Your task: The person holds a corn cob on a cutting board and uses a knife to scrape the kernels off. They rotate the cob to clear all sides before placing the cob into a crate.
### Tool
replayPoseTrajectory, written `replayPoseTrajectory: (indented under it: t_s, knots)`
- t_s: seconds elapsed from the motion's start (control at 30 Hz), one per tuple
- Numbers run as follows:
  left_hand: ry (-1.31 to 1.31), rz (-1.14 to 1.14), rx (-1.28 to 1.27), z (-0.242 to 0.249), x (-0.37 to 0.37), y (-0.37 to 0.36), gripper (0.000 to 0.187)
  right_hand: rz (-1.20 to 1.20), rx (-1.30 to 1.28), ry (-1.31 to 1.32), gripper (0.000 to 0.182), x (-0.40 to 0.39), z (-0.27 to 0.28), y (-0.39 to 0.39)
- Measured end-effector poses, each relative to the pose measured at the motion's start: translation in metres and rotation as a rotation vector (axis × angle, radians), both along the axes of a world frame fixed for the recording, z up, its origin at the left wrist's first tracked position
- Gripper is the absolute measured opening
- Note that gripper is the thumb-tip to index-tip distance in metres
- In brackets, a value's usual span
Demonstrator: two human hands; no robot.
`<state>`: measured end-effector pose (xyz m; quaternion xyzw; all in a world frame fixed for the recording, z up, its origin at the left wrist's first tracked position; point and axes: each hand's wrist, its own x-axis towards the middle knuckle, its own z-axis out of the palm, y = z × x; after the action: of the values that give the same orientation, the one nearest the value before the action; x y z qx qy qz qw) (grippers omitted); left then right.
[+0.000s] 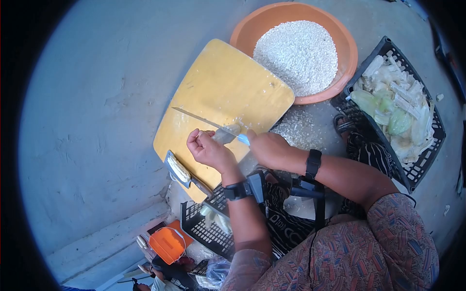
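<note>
My right hand [268, 149] is wrapped round the light blue handle of a long-bladed knife [201, 119]. Its blade points up and left over a yellow board [213, 77]. Close to the blade, my left hand [209, 149] has its fingers curled at a pale, blurred piece [225, 134] that looks like a corn cob; its grip is partly hidden. Loose kernels lie on the board near the blade. At the board's lower left, a pale ear of corn [178, 168] lies on the broad blade of a cleaver [199, 184].
An orange-brown tub [348, 58] of white kernels stands behind the board. To the right, a black crate [422, 167] holds husks and cobs. Another black crate [194, 216] is below the board, near an orange bucket [167, 245]. Kernels are scattered on the floor; another person is at lower left.
</note>
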<state>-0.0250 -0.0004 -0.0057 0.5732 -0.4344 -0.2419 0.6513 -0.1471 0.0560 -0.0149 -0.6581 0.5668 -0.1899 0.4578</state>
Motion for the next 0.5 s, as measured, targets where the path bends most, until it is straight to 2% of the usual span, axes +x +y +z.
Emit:
replayPoseTrajectory:
  t_s: [0.2,0.3,0.5]
  knots:
    - [0.016,-0.009,-0.018,0.002,-0.004,0.003,0.011,-0.023,0.04,-0.006,0.022,-0.007,0.009,0.013]
    - [0.109,0.0,-0.042,0.0,0.006,-0.001,0.011,0.041,-0.016,-0.008,0.022,-0.022,0.006,0.041]
    - [0.078,0.019,-0.039,-0.004,0.004,-0.004,0.012,-0.01,-0.116,0.023,0.021,-0.026,-0.005,0.056]
